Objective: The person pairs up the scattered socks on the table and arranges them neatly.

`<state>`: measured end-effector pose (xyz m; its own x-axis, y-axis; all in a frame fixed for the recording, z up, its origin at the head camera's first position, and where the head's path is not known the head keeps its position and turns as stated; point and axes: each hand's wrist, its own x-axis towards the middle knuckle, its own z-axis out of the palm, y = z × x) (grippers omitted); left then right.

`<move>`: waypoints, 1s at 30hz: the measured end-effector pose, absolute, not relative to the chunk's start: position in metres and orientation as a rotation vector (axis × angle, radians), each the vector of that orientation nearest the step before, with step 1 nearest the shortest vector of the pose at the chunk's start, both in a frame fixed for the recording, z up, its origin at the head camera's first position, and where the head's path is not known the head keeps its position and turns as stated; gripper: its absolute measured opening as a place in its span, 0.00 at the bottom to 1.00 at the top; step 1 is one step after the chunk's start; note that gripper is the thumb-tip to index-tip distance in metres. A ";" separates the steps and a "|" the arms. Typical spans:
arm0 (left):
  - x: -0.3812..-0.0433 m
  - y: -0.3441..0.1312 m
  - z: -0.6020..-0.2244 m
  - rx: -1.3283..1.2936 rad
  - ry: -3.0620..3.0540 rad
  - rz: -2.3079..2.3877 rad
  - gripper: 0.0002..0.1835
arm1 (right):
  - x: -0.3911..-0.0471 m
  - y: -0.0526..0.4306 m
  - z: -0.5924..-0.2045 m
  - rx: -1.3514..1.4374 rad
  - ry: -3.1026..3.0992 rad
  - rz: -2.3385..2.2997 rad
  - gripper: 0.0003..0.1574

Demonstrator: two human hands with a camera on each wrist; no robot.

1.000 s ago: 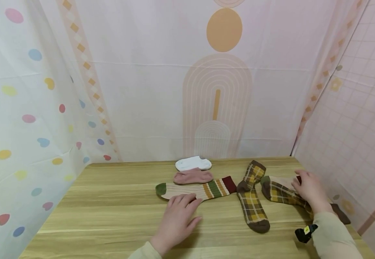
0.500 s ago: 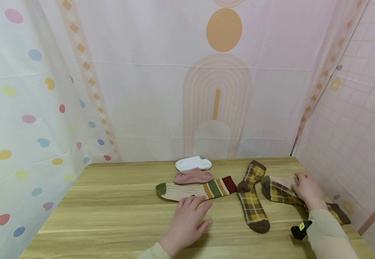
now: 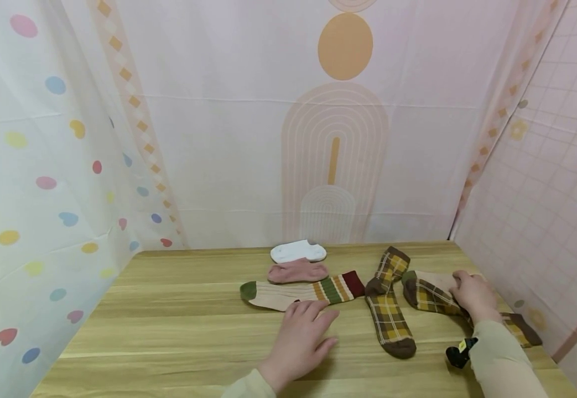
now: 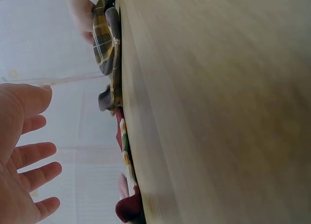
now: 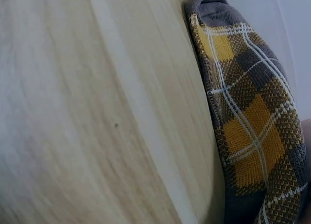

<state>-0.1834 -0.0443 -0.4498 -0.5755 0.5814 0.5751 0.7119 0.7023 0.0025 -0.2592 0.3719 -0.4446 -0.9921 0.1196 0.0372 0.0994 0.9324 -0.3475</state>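
In the head view my left hand (image 3: 302, 342) hovers at the near edge of a cream striped sock (image 3: 280, 294) with a green toe and dark red cuff. The left wrist view shows its fingers (image 4: 41, 175) spread and holding nothing. My right hand (image 3: 477, 298) is at a second cream sock (image 3: 432, 278) with a green toe, fingers curled on its right end, which they hide. This sock lies over a brown and yellow plaid sock (image 3: 435, 298) that runs under the right forearm. Plaid knit (image 5: 255, 131) hides most of that hand in the right wrist view.
Another plaid sock (image 3: 390, 315) lies lengthwise between the hands. Behind the striped sock are a pink ankle sock (image 3: 297, 272) and a white low-cut sock (image 3: 295, 252). Patterned curtains (image 3: 218, 166) stand close around the wooden tabletop (image 3: 169, 331).
My left hand has slid rightward along the striped sock's near edge. The right hand has shifted slightly left and downward, covering the dark red bit seen earlier at its fingers. The socks lie where they were.
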 end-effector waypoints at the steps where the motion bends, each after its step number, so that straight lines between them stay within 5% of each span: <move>1: -0.184 -0.043 -0.450 -0.986 -2.363 -0.314 0.26 | -0.260 0.372 -0.445 -0.171 -3.026 0.543 0.29; 30: -0.186 -0.016 -0.446 -0.990 -2.400 -0.424 0.25 | -0.257 0.357 -0.429 0.051 -2.539 0.683 0.16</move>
